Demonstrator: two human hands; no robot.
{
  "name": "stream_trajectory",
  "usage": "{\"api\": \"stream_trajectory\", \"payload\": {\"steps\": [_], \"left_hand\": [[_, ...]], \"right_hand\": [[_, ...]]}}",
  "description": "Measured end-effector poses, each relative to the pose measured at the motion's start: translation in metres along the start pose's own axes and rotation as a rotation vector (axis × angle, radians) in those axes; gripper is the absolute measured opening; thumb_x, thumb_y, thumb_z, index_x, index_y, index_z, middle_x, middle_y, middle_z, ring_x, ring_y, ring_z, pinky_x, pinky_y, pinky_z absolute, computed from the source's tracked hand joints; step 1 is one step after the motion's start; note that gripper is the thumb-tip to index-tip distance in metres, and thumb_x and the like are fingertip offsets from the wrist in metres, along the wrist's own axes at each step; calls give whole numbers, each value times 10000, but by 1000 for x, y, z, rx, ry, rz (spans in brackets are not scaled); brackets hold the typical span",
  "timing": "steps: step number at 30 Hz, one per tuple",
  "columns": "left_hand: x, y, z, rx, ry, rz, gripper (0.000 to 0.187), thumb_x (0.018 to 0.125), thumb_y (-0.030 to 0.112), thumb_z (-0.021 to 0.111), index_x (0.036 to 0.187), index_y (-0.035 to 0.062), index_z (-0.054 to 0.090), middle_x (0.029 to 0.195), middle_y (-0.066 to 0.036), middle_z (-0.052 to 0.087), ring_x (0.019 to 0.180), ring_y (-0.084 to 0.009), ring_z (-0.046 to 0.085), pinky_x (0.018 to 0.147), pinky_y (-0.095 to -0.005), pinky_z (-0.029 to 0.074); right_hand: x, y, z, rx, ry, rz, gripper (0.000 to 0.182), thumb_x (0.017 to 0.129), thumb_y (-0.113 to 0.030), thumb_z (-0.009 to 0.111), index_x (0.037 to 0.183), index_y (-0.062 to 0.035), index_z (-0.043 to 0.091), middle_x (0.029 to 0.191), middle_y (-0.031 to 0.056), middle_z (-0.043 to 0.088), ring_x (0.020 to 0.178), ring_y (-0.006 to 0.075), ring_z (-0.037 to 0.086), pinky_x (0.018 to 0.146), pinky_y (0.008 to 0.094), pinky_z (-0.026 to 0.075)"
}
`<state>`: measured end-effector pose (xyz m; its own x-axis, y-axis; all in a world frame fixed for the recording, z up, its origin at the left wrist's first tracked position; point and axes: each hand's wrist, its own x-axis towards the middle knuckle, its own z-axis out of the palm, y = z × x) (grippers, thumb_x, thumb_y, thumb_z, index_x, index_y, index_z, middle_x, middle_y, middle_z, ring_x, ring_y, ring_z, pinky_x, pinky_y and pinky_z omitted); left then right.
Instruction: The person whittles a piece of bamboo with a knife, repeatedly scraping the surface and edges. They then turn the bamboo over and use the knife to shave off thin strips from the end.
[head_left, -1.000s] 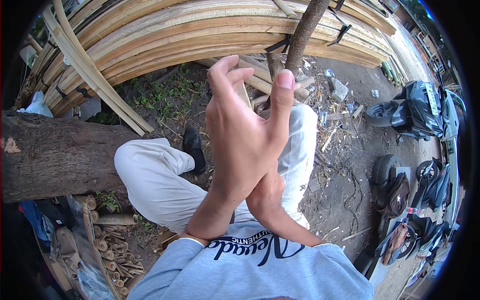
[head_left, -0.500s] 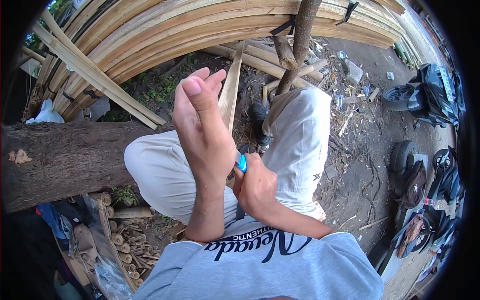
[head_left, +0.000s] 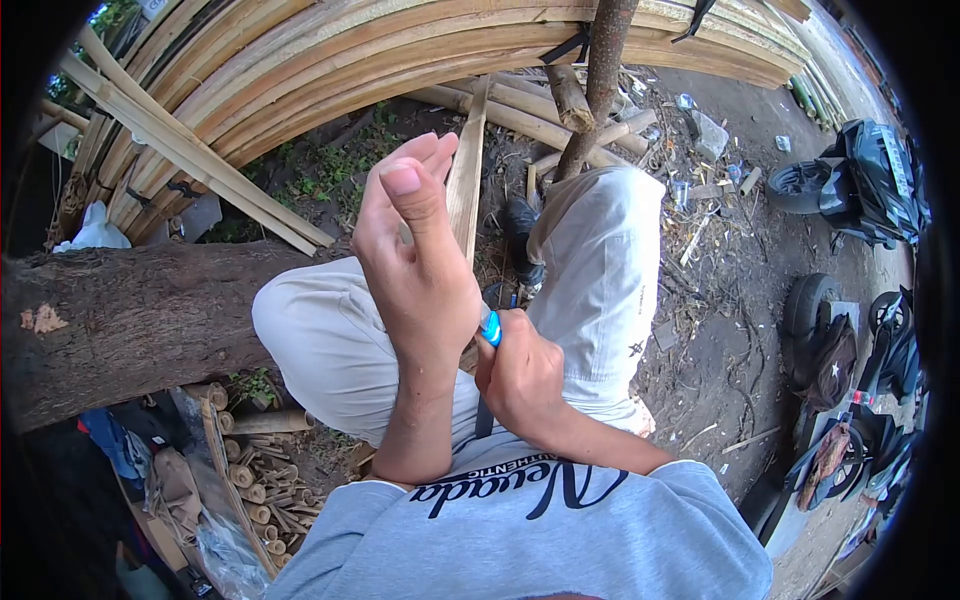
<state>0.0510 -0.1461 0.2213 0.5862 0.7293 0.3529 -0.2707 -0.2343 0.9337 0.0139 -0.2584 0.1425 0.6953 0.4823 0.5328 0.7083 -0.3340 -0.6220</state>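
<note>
My left hand (head_left: 425, 270) is raised over my lap, thumb up and fingers loosely bent, with nothing in its grasp. Behind it a long, flat bamboo strip (head_left: 466, 180) slants away from me between my knees; the hand hides its near part. Just right of the left wrist, my right hand (head_left: 525, 370) is closed around a knife with a bright blue handle (head_left: 491, 328). A short piece of its metal blade shows beside the heel of my left hand, and the rest is hidden.
A thick log (head_left: 140, 330) lies at my left. Long bundled wood strips (head_left: 400, 60) span the far side, by an upright pole (head_left: 604, 80). Bamboo pieces (head_left: 250, 490) are stacked lower left. Motorbikes (head_left: 870, 185) stand at the right, and chips and litter cover the ground.
My left hand has shifted slightly right and toward me, its thumb now more upright. My right hand with the knife has moved a little to the right.
</note>
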Motion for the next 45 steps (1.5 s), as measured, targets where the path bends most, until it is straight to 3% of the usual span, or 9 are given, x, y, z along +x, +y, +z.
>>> {"api": "stream_trajectory", "payload": {"steps": [2,15,32,35,37,38,40,41,45], "left_hand": [[-1,-2,0,-26,21,-2,678,1057,505,375,1163,-137,565,1131,-273,659,1115,-318,653,951,-360,498],[-1,-5,1,17,1,59,480,1058,358,467,1168,-94,585,1110,-235,685,1052,-286,670,917,-364,509],[-2,-3,-5,77,-37,78,556,1042,424,487,1173,-107,587,1101,-223,696,1000,-308,682,894,-363,515],[-3,3,-6,29,-49,4,611,1050,450,449,1223,-129,535,1176,-246,653,1095,-333,644,979,-380,472],[-1,-2,-2,-9,-100,89,892,1009,674,157,1310,-99,483,1345,-285,547,1348,-359,467,1180,-474,253],[1,-4,-1,-23,-99,95,892,1009,674,157,1310,-99,483,1345,-285,547,1348,-359,467,1180,-474,253],[1,-9,1,-417,-30,182,757,1061,550,156,1255,-79,530,1304,-253,574,1303,-345,503,1173,-457,269],[0,-16,3,-445,23,239,599,1079,398,204,1183,-65,569,1251,-239,594,1260,-338,531,1137,-449,318],[1,-25,-5,-222,25,331,499,1057,312,250,1166,-56,570,1213,-237,597,1218,-323,548,1091,-426,354]], "right_hand": [[4,1,1,-38,66,-55,257,883,-150,692,929,32,516,702,110,506,485,258,553,424,379,435],[0,5,5,9,27,-27,258,860,-123,707,919,25,504,704,126,510,487,276,556,423,389,434],[0,1,4,47,-6,-44,255,865,-101,699,959,54,520,713,135,522,480,278,554,419,383,437],[-2,3,6,39,34,-27,239,871,-88,693,963,49,520,715,138,525,497,288,558,430,388,440],[0,5,3,24,48,-24,232,874,-82,688,967,48,520,718,140,529,505,291,562,433,392,441],[2,6,1,15,54,-14,226,876,-77,683,970,47,519,722,143,533,513,294,565,437,395,442],[5,7,-4,-11,61,-18,222,877,-72,681,970,48,518,725,144,534,514,297,565,440,398,441],[6,8,-7,-25,67,-20,219,877,-68,678,970,48,518,727,146,536,515,301,564,442,402,441],[6,3,-8,-24,8,-14,229,875,-71,683,970,53,515,729,150,531,510,301,562,447,402,445]]}}
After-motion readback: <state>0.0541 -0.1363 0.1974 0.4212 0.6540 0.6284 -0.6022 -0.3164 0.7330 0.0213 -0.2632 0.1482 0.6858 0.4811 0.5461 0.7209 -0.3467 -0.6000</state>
